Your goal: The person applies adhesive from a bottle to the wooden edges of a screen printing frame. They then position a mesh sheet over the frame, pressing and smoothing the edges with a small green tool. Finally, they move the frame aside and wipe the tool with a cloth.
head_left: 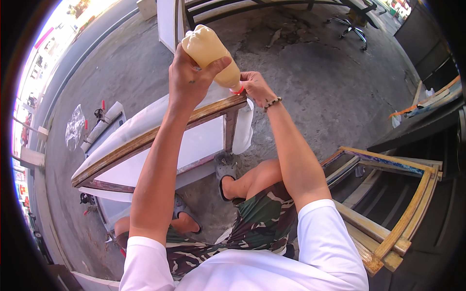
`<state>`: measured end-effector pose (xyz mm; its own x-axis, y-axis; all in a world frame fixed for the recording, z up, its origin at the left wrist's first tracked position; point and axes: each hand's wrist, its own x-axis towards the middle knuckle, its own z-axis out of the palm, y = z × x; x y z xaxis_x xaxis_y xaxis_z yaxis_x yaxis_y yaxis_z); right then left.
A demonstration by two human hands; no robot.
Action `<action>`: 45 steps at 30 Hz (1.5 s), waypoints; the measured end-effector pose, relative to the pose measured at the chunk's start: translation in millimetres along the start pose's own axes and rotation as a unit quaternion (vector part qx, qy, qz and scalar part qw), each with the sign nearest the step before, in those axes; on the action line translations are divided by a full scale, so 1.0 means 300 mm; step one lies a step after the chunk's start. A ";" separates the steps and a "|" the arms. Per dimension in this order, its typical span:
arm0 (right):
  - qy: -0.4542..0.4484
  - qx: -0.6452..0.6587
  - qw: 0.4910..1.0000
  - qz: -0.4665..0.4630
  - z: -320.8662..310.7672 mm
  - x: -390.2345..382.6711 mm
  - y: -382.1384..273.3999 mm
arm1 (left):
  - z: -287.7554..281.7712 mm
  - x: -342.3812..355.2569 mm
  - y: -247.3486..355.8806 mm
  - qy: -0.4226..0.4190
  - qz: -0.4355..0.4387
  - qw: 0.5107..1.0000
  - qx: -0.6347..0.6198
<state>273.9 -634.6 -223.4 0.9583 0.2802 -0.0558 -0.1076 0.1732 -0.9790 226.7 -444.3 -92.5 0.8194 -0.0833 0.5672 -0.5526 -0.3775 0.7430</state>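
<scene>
Yellowish bottle [211, 53] tilts in left hand [191, 80], right hand [255, 87] at its red cap [237, 90].

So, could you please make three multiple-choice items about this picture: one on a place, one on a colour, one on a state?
1. Where is the bottle held?
A. Over the corner of the wooden frame
B. Flat on the ground
C. On the office chair

2. What colour is the bottle's cap?
A. Blue
B. Red
C. White

3. How is the bottle held?
A. Upright, cap on top
B. Lying level
C. Tipped, cap end down

Answers:
1. A: the left hand grips the bottle above the frame's near corner, well off the concrete floor.
2. B: a red ring shows at the neck, beside the right hand.
3. C: the wide base points up and away, and the capped neck points down toward the frame.
</scene>
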 end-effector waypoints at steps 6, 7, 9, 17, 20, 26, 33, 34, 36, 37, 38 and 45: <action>-0.001 0.018 1.000 0.003 0.013 -0.017 -0.020 | -0.050 -0.011 -0.005 0.022 0.010 1.000 0.006; 0.006 0.011 1.000 0.000 0.016 -0.017 -0.022 | -0.064 -0.014 -0.005 0.020 0.020 0.999 0.015; 0.009 0.004 1.000 -0.003 0.021 -0.015 -0.023 | -0.097 -0.021 -0.002 0.021 0.030 0.999 0.027; 0.032 -0.035 0.999 0.012 0.031 -0.012 -0.020 | -0.232 -0.065 0.040 0.026 0.032 0.999 0.023; 0.034 -0.046 0.998 0.021 0.034 -0.007 -0.021 | -0.269 -0.080 0.059 0.036 0.029 0.996 0.077; 0.058 -0.098 0.993 0.020 0.041 -0.010 -0.024 | -0.323 -0.102 0.078 0.050 0.033 0.995 0.074; 0.052 -0.110 0.992 0.027 0.053 -0.023 -0.048 | -0.351 -0.106 0.083 0.052 0.034 0.993 0.096; 0.042 -0.107 0.993 0.022 0.055 -0.024 -0.052 | -0.358 -0.108 0.084 0.055 0.031 0.994 0.088; 0.057 -0.116 0.991 0.026 0.061 -0.028 -0.056 | -0.378 -0.112 0.087 0.058 0.029 0.995 0.081; 0.045 -0.111 0.993 0.019 0.063 -0.030 -0.057 | -0.396 -0.115 0.088 0.057 0.028 0.995 0.077; 0.049 -0.111 0.993 0.016 0.064 -0.032 -0.057 | -0.416 -0.119 0.091 0.056 0.015 0.996 0.070; 0.046 -0.116 0.992 0.008 0.050 -0.017 -0.038 | -0.535 -0.156 0.097 0.076 -0.013 0.993 0.085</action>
<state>266.2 -623.9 -209.0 0.9782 0.1922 -0.0792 -0.0696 -0.0564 -0.9960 147.8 -303.4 -40.4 0.7935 0.0643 0.6052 -0.4874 -0.5284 0.6952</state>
